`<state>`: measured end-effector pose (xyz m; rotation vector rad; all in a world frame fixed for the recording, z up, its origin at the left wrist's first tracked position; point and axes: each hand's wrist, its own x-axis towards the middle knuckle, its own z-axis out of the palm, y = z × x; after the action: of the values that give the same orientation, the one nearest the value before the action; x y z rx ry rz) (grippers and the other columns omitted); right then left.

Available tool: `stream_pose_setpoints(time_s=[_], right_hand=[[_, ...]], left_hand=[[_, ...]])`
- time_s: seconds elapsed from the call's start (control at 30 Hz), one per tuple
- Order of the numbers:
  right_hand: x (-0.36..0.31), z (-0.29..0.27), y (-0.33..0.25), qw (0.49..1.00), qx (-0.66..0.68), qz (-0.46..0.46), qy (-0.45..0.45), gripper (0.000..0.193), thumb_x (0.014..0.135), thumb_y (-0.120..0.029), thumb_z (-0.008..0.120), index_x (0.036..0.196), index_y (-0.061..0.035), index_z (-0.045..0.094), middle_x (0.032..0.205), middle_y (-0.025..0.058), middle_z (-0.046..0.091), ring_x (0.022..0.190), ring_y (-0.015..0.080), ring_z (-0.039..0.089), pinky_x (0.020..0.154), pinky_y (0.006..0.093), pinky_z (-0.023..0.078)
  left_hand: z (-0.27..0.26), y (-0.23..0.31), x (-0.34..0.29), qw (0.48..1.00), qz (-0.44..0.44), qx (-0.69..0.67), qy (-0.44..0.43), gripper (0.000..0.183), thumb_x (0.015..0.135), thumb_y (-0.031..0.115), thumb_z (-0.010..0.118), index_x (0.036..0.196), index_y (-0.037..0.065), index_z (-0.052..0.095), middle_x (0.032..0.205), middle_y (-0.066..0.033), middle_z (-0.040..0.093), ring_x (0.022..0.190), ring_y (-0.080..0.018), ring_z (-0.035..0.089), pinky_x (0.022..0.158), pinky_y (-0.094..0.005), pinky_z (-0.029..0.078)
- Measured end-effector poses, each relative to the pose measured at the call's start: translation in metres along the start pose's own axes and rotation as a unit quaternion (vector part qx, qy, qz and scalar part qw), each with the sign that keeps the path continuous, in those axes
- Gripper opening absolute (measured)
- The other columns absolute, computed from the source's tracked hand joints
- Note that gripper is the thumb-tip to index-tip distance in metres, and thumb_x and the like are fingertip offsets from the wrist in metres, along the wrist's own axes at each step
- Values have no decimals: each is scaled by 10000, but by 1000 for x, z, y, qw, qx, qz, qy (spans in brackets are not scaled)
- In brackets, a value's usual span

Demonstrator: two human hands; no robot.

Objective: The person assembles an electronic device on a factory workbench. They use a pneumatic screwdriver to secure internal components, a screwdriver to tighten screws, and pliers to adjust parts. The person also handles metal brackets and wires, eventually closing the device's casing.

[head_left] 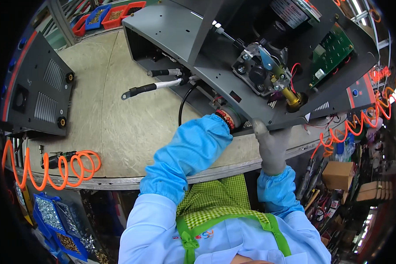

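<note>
A dark grey metal machine casing (220, 77) stands tilted on the workbench, with a wire-feed mechanism (259, 70) on its upper side. My left hand (234, 118), with a red bead bracelet at the wrist, reaches into the casing's lower opening; its fingers are hidden inside. At the casing's near edge, my gloved right hand (273, 147) grips the metal, thumb over the edge and fingers mostly out of sight. Two thick cables with lug ends (147, 88) stick out of the casing to the left of my left hand. A thin black cable (183, 103) curves down beside my left sleeve.
Another grey machine (42, 86) stands at the bench's left end. Near it lie an orange coiled air hose (66, 165) and a power driver (57, 159). Red and blue parts bins (99, 17) line the far edge. More orange coiled hose (361, 119) hangs at the right.
</note>
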<state>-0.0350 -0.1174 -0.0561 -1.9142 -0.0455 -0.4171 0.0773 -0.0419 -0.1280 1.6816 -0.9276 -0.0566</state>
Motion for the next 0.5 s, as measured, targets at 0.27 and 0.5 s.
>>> stream_pose_setpoints(time_s=[0.27,0.5], right_hand=[[3,3,5,998,6,-59,16,489,786,-126,722,1160,-10,429,900,43,579,710,88,529,593,221,432],[2,4,0,999,25,-17,26,700,712,-141,775,1261,10,367,1049,108,583,953,180,580,850,322,480]], left_hand=[[2,-4,-5,1000,-20,-2,-1,210,916,167,460,1034,74,606,1008,-98,632,921,-229,592,818,-338,486],[-10,10,-6,997,-26,69,-34,202,922,192,459,985,70,607,963,-87,633,871,-218,593,772,-326,488]])
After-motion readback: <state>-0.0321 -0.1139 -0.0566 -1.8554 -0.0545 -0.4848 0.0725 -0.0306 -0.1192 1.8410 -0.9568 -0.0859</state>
